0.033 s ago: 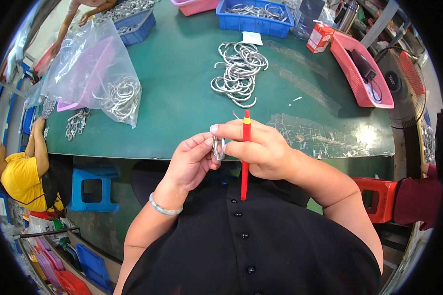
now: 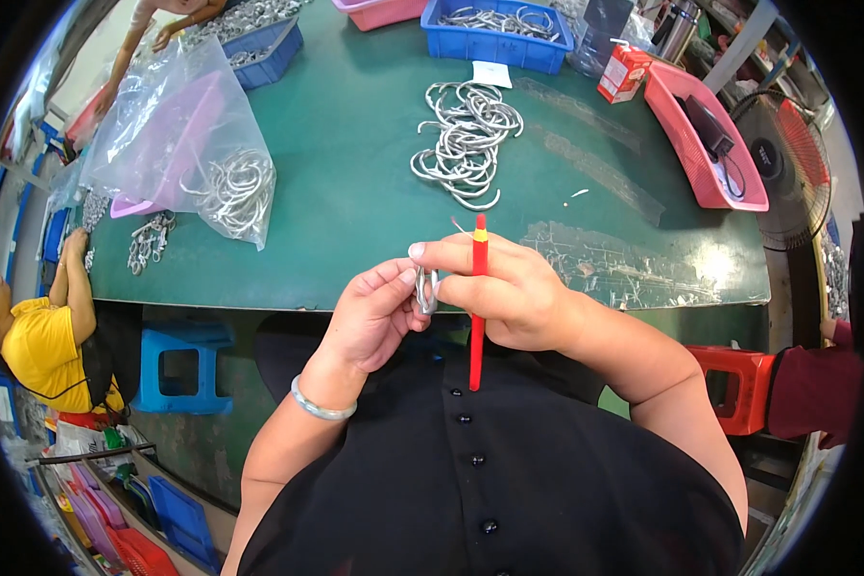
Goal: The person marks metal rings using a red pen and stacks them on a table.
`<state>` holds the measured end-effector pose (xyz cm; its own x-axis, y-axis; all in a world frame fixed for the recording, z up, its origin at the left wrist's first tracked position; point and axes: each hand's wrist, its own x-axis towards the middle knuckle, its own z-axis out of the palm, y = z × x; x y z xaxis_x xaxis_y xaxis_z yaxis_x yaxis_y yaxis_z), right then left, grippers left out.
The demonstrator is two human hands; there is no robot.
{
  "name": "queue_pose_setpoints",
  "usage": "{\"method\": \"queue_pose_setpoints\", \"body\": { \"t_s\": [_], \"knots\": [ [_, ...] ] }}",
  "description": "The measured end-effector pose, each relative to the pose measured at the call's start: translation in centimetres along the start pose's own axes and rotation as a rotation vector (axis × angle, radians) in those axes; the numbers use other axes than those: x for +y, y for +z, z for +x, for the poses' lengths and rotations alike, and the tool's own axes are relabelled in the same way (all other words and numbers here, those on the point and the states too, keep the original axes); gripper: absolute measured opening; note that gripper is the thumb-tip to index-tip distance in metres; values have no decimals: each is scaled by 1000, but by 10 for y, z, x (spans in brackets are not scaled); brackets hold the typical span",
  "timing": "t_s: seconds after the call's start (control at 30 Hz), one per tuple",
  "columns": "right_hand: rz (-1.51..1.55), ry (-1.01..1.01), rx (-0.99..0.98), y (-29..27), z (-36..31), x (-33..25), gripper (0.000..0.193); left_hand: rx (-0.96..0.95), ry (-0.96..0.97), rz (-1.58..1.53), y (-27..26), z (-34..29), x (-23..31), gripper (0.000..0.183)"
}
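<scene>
My left hand (image 2: 379,312) is closed, its thumb and fingers pinching a curved silver metal ring (image 2: 425,291) just off the table's near edge. A pale bangle circles that wrist. My right hand (image 2: 509,293) is closed too, with a red pen-like tool (image 2: 478,317) with a yellow band held across its fingers. The tool stands nearly upright, its lower end over my black shirt. The right index finger and thumb side reach to the ring; their exact contact is partly hidden. Beyond my hands a loose pile of silver open rings (image 2: 466,144) lies on the green table (image 2: 355,144).
At the back stands a blue bin (image 2: 494,48) of similar rings, with a white paper slip before it. A clear plastic bag (image 2: 235,192) with rings lies left. Right are a pink basket (image 2: 710,144), a red carton (image 2: 624,72) and a fan (image 2: 787,168). A yellow-shirted person (image 2: 43,346) works left.
</scene>
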<state>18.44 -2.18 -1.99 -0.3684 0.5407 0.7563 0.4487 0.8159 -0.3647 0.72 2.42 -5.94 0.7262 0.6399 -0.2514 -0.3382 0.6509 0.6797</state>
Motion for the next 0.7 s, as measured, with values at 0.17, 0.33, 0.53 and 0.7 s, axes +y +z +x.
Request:
{"method": "queue_pose_setpoints", "body": {
  "t_s": [0.17,0.33,0.53,0.7],
  "knots": [
    [-74,43,-29,-1,3,4,30,17,-42,-2,3,1,1,17],
    [-51,100,-44,-2,7,3,32,20,-53,-8,-1,2,0,17],
    [-33,111,-32,0,8,2,31,-1,-37,-39,-2,2,-3,15],
    [-13,110,-29,0,7,3,30,-4,-20,-41,-2,3,-3,15]
  ]
}}
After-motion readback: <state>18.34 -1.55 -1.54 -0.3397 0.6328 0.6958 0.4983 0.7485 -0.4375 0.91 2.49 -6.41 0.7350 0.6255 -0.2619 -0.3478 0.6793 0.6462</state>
